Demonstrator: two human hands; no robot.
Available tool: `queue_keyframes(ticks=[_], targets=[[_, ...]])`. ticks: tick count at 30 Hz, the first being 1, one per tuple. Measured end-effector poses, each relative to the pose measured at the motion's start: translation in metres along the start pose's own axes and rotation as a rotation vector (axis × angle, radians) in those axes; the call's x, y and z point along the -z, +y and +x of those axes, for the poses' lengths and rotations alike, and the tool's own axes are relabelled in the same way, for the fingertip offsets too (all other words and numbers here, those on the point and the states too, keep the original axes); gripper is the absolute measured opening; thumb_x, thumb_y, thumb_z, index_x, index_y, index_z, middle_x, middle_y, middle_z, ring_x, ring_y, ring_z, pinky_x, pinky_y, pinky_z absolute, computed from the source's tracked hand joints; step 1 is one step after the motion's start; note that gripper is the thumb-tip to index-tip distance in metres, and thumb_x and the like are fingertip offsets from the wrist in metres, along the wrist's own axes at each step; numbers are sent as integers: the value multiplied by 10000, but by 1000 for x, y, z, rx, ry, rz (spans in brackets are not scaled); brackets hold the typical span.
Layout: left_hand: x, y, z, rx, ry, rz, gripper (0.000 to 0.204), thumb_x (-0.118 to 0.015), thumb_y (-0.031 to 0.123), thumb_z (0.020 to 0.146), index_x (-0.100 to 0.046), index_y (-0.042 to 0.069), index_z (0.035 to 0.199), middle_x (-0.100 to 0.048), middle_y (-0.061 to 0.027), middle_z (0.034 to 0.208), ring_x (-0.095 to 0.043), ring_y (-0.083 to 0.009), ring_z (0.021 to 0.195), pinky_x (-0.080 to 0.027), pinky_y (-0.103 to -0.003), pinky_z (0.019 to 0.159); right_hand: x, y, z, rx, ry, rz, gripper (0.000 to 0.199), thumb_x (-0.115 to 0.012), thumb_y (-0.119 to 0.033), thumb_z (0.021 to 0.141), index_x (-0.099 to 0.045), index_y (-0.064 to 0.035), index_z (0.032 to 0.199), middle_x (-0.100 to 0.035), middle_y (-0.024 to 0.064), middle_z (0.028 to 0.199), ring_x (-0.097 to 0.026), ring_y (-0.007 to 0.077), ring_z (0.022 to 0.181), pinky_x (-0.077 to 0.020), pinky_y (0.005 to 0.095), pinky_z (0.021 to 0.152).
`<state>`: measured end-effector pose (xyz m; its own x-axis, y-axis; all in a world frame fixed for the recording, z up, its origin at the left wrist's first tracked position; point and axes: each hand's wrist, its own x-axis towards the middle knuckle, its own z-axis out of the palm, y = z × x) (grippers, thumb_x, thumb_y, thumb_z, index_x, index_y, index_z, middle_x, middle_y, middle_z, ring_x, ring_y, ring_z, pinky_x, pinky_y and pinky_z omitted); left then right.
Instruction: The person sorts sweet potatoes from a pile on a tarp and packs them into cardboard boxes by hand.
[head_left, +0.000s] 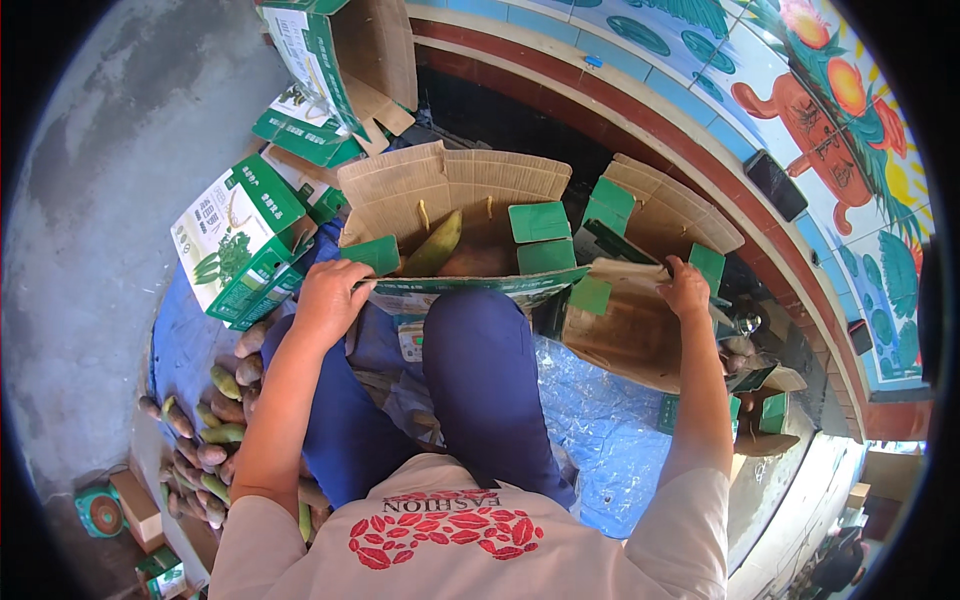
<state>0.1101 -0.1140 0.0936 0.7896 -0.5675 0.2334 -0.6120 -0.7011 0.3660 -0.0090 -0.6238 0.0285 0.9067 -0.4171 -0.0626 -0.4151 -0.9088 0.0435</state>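
Pile of mangoes (205, 440) on floor, blue plastic sheet (600, 420), painted wall (840, 110), closed green box (235, 245)

An open brown cardboard box with green flaps (455, 215) sits ahead of the knees (long green-yellow mangoes (435, 245) inside); a flat brown cardboard box (640, 300) lies right, a heap of loose green-brown mangoes (205, 440) lower left.

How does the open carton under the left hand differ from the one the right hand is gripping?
The carton under the left hand, the front carton, stands upright with flaps raised and holds mangoes; the side carton under the right hand is tipped toward the person, and nothing shows inside it. The front carton sits straight ahead of the knee, the side carton off to the right. Both are brown cardboard with green flap tabs.
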Motion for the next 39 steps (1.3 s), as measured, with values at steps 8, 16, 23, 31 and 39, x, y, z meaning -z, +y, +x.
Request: queue_keyframes(ticks=[8,16,23,31,39], targets=[[4,-2,4,22,-5,-9,115,-656,106,739,-639,63,844,-617,-98,791,-571,-300,774,-434,-380,728,-27,2,0,-17,-47,41,389,-651,-369,764,-622,-125,1066,-625,120,1003,-594,299,950,-477,398,815],[-3,-6,-1,26,-14,14,121,-659,105,733,-629,57,840,-617,-105,801,-570,-309,779,-437,-391,718,-16,13,-32,24,104,-16,239,-610,-275,812,-623,-81,951,-643,120,895,-609,321,854,-480,426,723],[-12,-13,-5,-21,21,51,97,-636,200,745,-619,119,794,-605,-64,757,-591,-279,774,-430,-399,705,3,78,-99,-84,314,-36,311,-593,-326,827,-616,-24,900,-632,191,866,-605,365,803,-484,442,684],[-22,-11,-3,18,11,118,124,-655,213,736,-623,139,831,-593,-34,780,-580,-241,821,-404,-378,760,137,84,-185,-278,525,177,198,-580,-166,865,-655,-13,968,-669,142,917,-633,255,795,-499,340,707],[-15,0,-2,27,100,16,278,-689,285,721,-611,112,925,-587,-53,877,-536,-249,944,-370,-406,862,252,49,-192,51,1186,299,137,-709,-95,786,-662,35,785,-665,145,739,-576,209,598,-486,325,571]])
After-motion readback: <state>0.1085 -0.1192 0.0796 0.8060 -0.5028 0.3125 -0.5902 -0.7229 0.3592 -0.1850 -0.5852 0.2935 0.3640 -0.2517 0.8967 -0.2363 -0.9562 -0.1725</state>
